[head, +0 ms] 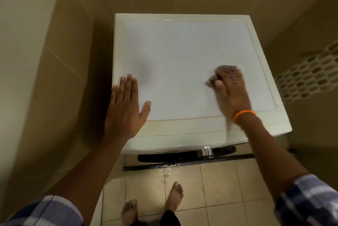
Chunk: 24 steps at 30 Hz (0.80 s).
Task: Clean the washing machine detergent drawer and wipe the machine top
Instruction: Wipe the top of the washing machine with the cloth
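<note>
My left hand (126, 105) lies flat, fingers straight, bracing the machine top (182, 52). My right hand (230, 90) grips a checked cloth (225, 72) (blurred). I'd press evenly, overlapping strokes toward the edges.

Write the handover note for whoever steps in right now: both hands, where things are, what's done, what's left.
Left hand: flat, fingers straight, resting on the front-left of the machine top.
Right hand: holds a checked cloth against the top's right side; motion-blurred, so mid-wipe.
Detergent drawer: not in view, so its state is unknown.
Water drops lie on the floor tiles by the machine's base.
Left: finish wiping the top, check the drawer.
</note>
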Available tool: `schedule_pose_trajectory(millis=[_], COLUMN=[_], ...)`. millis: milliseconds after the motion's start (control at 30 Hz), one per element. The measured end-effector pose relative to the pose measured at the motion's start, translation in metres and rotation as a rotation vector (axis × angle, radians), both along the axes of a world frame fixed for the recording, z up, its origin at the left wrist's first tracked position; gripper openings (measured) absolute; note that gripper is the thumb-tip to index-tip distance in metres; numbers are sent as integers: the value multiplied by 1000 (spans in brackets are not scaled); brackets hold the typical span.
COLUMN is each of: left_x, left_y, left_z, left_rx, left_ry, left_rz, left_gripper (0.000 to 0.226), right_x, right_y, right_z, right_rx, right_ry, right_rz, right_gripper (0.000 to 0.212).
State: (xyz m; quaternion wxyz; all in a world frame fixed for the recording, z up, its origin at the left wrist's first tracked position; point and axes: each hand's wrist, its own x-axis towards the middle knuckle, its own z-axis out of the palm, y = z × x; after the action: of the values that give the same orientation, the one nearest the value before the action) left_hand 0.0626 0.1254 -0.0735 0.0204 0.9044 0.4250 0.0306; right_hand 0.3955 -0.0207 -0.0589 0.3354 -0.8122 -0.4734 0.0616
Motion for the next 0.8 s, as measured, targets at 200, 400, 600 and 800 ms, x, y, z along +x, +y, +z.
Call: schedule_pose_trajectory(millis=[200, 400, 600, 800], left_x=[2, 2, 4, -4], left_y=[1, 2, 1, 4], left_z=[-1, 1, 1, -2], left_rx=[-1, -17, -17, -23], left_ry=[-3, 14, -6, 16], left_rz=[8, 11, 16, -36], left_gripper=[89, 89, 89, 100], right_x=[77, 12, -119, -207], right_y=[-73, -10, 105, 145], right_z=[8, 4, -10, -5], right_rx=[-270, -80, 21, -140], right_ry=[-45, -59, -97, -30], right_rz=[-387, -322, 33, 210], right_gripper=[58, 43, 36, 53])
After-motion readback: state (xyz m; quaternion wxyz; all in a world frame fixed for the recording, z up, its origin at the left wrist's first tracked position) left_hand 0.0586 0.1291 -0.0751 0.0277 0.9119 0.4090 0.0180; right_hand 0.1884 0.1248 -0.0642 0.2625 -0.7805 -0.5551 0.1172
